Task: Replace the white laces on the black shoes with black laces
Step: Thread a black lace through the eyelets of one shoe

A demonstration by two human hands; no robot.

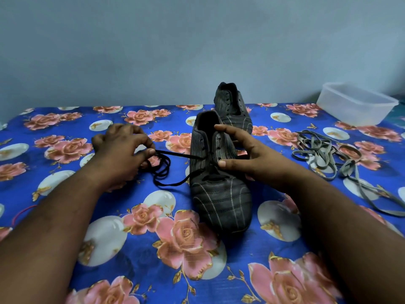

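A black striped shoe point(220, 194) stands in the middle of the flowered cloth, toe toward me. A black lace point(163, 170) runs through its lower eyelets and trails off to the left in loose loops. My left hand point(122, 148) pinches that lace between thumb and fingertips and holds it taut, left of the shoe. My right hand point(247, 154) holds the shoe's right side, with the thumb at the lacing and a finger on the collar. The second black shoe point(233, 106) stands behind, with no lace in it.
A tangle of removed whitish-grey laces point(326, 154) lies to the right of the shoes. A clear plastic box point(356, 104) sits at the back right. The blue flowered cloth point(153, 249) covers the surface up to a pale wall.
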